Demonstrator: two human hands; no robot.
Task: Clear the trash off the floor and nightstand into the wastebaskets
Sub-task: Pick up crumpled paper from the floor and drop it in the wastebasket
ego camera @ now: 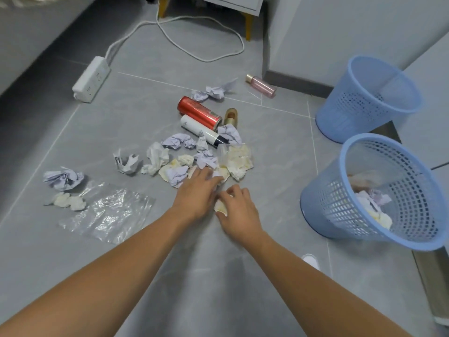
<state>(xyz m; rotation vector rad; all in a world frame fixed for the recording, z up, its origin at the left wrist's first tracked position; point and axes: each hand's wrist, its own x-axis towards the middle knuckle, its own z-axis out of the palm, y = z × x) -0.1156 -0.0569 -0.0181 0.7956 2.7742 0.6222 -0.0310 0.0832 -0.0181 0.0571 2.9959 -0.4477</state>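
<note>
A pile of crumpled paper balls (178, 141) and cream tissue wads (237, 159) lies on the grey tile floor. Behind it lie a red can (199, 112), a white tube (202, 131), a small gold bottle (230, 116) and a pink bottle (261, 85). My left hand (196, 193) rests fingers-down on the near edge of the pile. My right hand (239, 211) is closed around a cream tissue wad (220, 206). Two blue mesh wastebaskets stand at the right: the near wastebasket (340, 210) holds some trash, the far wastebasket (352, 113) looks empty.
A clear plastic bag (109, 212) lies flat at the left with a tissue wad (69, 201) and a paper ball (63, 178) beside it. A white power strip (91, 79) and its cord (201, 57) lie at the back. A nightstand leg (248, 26) stands behind.
</note>
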